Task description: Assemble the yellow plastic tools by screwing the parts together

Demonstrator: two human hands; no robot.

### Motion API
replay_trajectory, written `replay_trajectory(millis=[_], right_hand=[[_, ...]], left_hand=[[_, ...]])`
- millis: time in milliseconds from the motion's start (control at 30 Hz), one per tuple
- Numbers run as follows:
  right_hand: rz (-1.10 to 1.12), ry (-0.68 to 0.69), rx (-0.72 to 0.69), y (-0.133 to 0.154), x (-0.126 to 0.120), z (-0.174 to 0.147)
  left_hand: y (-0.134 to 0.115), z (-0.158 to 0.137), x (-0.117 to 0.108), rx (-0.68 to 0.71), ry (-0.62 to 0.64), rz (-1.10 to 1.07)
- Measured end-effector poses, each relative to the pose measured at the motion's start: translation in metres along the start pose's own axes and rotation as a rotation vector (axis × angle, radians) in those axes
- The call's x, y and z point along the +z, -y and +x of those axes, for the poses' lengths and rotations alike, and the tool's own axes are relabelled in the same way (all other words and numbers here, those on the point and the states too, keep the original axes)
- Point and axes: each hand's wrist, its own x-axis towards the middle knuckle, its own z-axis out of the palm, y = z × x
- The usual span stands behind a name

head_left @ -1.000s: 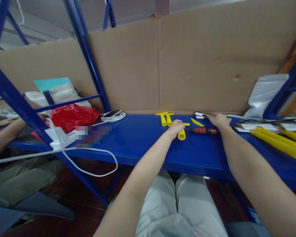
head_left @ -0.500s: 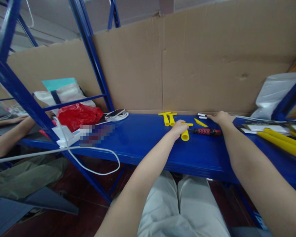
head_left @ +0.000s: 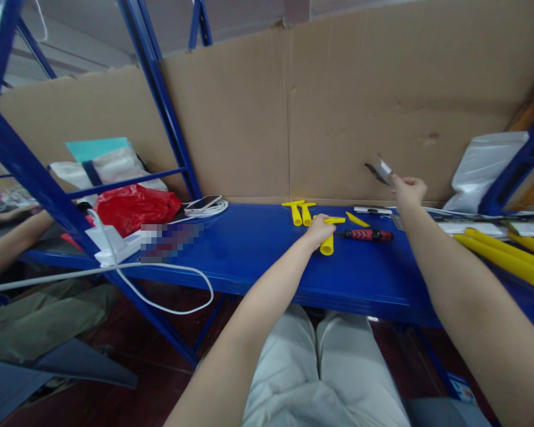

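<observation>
the left hand (head_left: pixel 319 231) held a yellow t-shaped piece (head_left: pixel 327 244) at the blue table (head_left: pixel 244 243), the right hand (head_left: pixel 409 191) pinched a thin strip (head_left: pixel 384 172) above it, seemingly a picking-up step whose next move needed steadiness.

We saw a bench (head_left: pixel 231 255) and posts (head_left: pixel 159 107) of smooth, glossy painted metal, and a panel (head_left: pixel 360 107) of matt, faintly dented cardboard. Our T-pieces (head_left: pixel 327 244) looked like smooth plastic with a soft sheen, and the screwdriver (head_left: pixel 367 235) had a patterned, plastic-looking handle. We also noted a bag (head_left: pixel 136 209) of thin, crinkled, shiny plastic, a pouch (head_left: pixel 485 166) of glossy film and trousers (head_left: pixel 293 373) of matt, wrinkled cloth.
</observation>
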Motion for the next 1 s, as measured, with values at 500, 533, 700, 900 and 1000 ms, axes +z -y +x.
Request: replay_trajectory(millis=[500, 533, 700, 900, 1000], right_hand=[[0.607, 0.077, 0.406, 0.037, -0.017, -0.059], [0.600, 0.090, 0.421, 0.033, -0.018, -0.061], [0.548, 0.154, 0.454, 0.028, -0.021, -0.063], [0.462, 0.372, 0.394, 0.034, -0.024, -0.072], [0.423, 0.533, 0.356, 0.036, -0.025, -0.078]], left_hand=[[0.005, 0.010, 0.000, 0.030, -0.104, -0.053], [0.004, 0.009, -0.001, 0.021, -0.106, -0.071], [-0.003, 0.006, -0.004, -0.004, -0.115, -0.197], [-0.007, 0.016, -0.011, -0.008, -0.256, -0.478], [-0.006, 0.026, -0.020, 0.005, -0.420, -0.661]])
